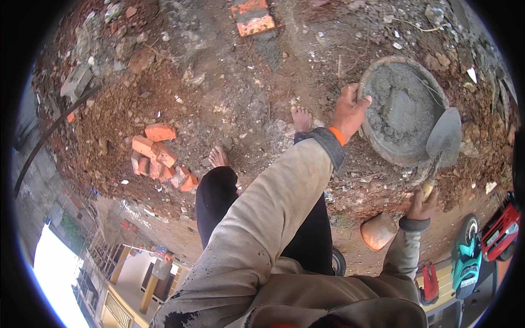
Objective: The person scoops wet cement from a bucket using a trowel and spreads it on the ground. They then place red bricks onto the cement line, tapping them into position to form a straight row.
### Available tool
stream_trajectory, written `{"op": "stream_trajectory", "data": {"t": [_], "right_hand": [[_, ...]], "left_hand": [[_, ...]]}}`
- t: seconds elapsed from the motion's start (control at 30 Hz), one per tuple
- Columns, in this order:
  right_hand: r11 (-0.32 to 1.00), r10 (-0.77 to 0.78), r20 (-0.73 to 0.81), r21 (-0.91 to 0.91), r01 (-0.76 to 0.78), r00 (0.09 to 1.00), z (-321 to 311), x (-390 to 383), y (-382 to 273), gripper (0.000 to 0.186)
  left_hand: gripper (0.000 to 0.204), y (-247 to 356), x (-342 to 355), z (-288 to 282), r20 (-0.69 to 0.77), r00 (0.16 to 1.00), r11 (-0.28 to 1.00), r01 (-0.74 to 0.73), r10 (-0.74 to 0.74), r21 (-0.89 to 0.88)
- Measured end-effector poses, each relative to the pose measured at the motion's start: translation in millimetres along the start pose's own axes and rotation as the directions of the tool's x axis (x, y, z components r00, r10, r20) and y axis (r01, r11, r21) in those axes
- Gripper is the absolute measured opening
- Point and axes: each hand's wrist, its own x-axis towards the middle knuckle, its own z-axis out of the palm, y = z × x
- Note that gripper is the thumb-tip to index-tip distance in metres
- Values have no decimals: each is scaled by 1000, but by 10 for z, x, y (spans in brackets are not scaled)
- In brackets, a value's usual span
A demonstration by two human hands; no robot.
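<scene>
My left hand (pixel 350 112) grips the left rim of a round, shallow mortar pan (pixel 377 143), its thumb over the edge. Wet grey mortar (pixel 424 98) fills the pan, with a smoothed hollow near the middle. On the lower right, my right hand (pixel 422 205) is closed round the handle of a trowel (pixel 444 136). The trowel's broad, mortar-smeared blade points up and overlaps the pan's right rim; whether it touches the rim I cannot tell.
A short course of orange bricks (pixel 256 24) is laid in mortar at the top. Loose broken bricks (pixel 158 156) lie left of my bare feet. A dark curved hose or rod (pixel 52 131) runs along the far left. A clay-coloured pot (pixel 378 230) and parked motorbikes (pixel 467 262) appear lower right.
</scene>
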Motion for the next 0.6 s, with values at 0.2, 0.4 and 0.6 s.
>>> {"op": "stream_trajectory", "data": {"t": [0.2,0.4,0.6], "right_hand": [[879,4,-199,469,91,980,185,936,-181,27],[438,340,-41,891,-119,940,340,513,17,29],[368,564,-167,927,-65,809,904,352,101,24]], "left_hand": [[51,26,183,-27,32,999,999,13,-14,39],[48,165,472,226,211,970,959,-171,123,225],[44,618,788,391,335,942,815,-181,-17,550]]}}
